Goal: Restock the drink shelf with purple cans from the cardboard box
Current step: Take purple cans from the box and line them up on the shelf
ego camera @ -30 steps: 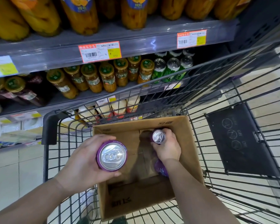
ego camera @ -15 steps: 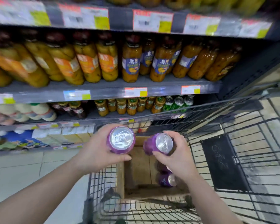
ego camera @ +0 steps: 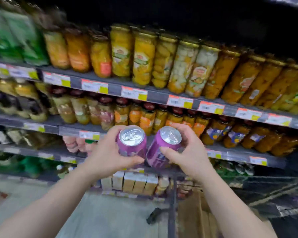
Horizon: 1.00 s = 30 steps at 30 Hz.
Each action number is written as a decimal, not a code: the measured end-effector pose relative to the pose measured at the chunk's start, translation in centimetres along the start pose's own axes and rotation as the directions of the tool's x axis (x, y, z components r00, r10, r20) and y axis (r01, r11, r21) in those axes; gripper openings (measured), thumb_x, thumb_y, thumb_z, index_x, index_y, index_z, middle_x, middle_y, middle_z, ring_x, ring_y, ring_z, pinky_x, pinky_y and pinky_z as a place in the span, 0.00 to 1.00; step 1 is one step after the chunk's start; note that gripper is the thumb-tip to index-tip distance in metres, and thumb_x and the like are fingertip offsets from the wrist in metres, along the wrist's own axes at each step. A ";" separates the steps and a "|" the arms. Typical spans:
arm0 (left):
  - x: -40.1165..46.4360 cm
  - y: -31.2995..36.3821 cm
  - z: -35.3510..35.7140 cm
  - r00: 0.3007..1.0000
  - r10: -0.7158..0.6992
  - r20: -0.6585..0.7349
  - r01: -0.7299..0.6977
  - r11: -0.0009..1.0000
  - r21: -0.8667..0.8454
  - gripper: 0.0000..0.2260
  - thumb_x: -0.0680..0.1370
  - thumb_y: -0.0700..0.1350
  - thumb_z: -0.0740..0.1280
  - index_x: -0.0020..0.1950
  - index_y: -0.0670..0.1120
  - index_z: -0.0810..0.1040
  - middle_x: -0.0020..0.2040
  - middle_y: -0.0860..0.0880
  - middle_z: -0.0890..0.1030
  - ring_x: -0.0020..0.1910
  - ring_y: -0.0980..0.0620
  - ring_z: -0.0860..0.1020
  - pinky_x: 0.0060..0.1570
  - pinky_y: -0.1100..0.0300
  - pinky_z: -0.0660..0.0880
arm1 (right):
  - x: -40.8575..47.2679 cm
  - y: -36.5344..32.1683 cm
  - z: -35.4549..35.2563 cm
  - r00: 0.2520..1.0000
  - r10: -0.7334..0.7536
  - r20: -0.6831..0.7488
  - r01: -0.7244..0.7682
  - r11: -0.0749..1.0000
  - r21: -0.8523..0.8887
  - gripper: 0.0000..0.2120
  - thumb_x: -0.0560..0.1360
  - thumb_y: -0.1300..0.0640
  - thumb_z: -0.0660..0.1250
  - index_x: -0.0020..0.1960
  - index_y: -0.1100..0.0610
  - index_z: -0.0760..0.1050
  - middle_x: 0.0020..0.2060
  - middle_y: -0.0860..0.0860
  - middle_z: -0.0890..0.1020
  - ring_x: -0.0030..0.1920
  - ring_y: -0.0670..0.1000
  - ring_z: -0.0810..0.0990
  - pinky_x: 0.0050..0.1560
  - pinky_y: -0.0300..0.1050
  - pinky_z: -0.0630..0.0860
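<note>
The left hand (ego camera: 108,155) is curled round a purple can (ego camera: 132,141), thumb along the near side and fingers wrapped behind it; the can stands roughly upright with its silver top towards the camera; just to its right a second purple can (ego camera: 163,148) leans inward so that the two bodies touch low down, and the right hand (ego camera: 187,152) grips it with the thumb across the front and the fingers curved over the far side; both cans are in the air in front of the shelves (ego camera: 96,86) of fruit jars (ego camera: 143,60), level with the lower rows, and neither rests on a shelf yet. As a judgement, the task is at the carrying stage; two cans are out of the cardboard box (ego camera: 198,213), whose edge shows low right inside the cart (ego camera: 172,203); placing them is still to do, and no purple cans can be seen on any shelf here, so the spot they are meant for cannot be made out through the blur.

Against the picture from half a second ago, the view has swung upward; the box and most of the cart have dropped towards the bottom right; another row of jars now shows at the top; the hands have come up and closer together, so the cans that were apart now touch; the cans left in the box are out of sight.
</note>
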State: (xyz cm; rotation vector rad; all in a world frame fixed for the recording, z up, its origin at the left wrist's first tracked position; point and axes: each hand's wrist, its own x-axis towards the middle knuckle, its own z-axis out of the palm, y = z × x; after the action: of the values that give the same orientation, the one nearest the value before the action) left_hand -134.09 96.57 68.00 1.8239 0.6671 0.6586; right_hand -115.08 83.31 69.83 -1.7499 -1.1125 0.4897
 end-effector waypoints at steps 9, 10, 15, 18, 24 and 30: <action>-5.5 3.3 -27.8 0.937 0.066 -0.342 -0.077 0.997 -0.019 0.30 0.57 0.49 0.82 0.55 0.60 0.74 0.50 0.65 0.83 0.46 0.65 0.82 0.41 0.75 0.74 | 6.9 -18.5 20.3 0.965 -0.223 0.138 0.194 0.961 0.195 0.26 0.61 0.48 0.77 0.57 0.38 0.74 0.53 0.42 0.83 0.51 0.41 0.82 0.53 0.44 0.78; -5.8 3.7 -30.2 0.921 0.072 -0.383 -0.098 0.994 -0.049 0.29 0.57 0.47 0.80 0.55 0.58 0.75 0.50 0.63 0.84 0.45 0.63 0.83 0.40 0.73 0.75 | 7.8 -20.6 21.9 0.954 -0.253 0.160 0.218 0.954 0.207 0.26 0.62 0.50 0.78 0.58 0.40 0.74 0.53 0.42 0.83 0.50 0.41 0.82 0.51 0.42 0.77; -4.6 5.8 -40.6 0.818 0.159 -0.552 -0.304 0.935 -0.181 0.31 0.51 0.53 0.82 0.52 0.52 0.79 0.40 0.52 0.85 0.38 0.56 0.83 0.32 0.65 0.77 | 12.6 -30.0 27.6 0.893 -0.397 0.212 0.338 0.903 0.267 0.26 0.63 0.51 0.77 0.59 0.45 0.76 0.50 0.44 0.85 0.48 0.42 0.84 0.49 0.40 0.80; -2.4 7.5 -45.7 0.738 0.209 -0.642 -0.421 0.886 -0.196 0.23 0.59 0.48 0.77 0.52 0.50 0.78 0.39 0.54 0.84 0.39 0.55 0.83 0.36 0.57 0.80 | 16.3 -35.5 29.6 0.840 -0.496 0.223 0.421 0.852 0.311 0.25 0.66 0.53 0.78 0.60 0.46 0.76 0.50 0.45 0.85 0.47 0.43 0.84 0.43 0.39 0.80; 1.8 10.9 -53.1 0.735 0.281 -0.617 -0.401 0.914 -0.063 0.27 0.58 0.53 0.76 0.55 0.49 0.78 0.44 0.51 0.84 0.43 0.52 0.83 0.38 0.55 0.80 | 24.0 -45.5 31.5 0.767 -0.616 0.182 0.535 0.769 0.349 0.23 0.68 0.53 0.77 0.61 0.49 0.76 0.49 0.49 0.85 0.45 0.46 0.86 0.46 0.47 0.82; 6.5 13.1 -58.6 0.772 0.349 -0.531 -0.396 0.918 0.027 0.27 0.61 0.53 0.77 0.58 0.49 0.79 0.52 0.46 0.85 0.49 0.47 0.84 0.46 0.49 0.82 | 29.1 -52.1 32.6 0.736 -0.662 0.144 0.606 0.738 0.296 0.22 0.68 0.50 0.76 0.60 0.52 0.77 0.45 0.49 0.85 0.42 0.45 0.86 0.39 0.42 0.82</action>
State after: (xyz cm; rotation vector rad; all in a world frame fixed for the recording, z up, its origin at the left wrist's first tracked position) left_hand -169.15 134.47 99.38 1.7095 0.6119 1.4756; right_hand -148.36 130.73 105.42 -1.0142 -1.6708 0.3782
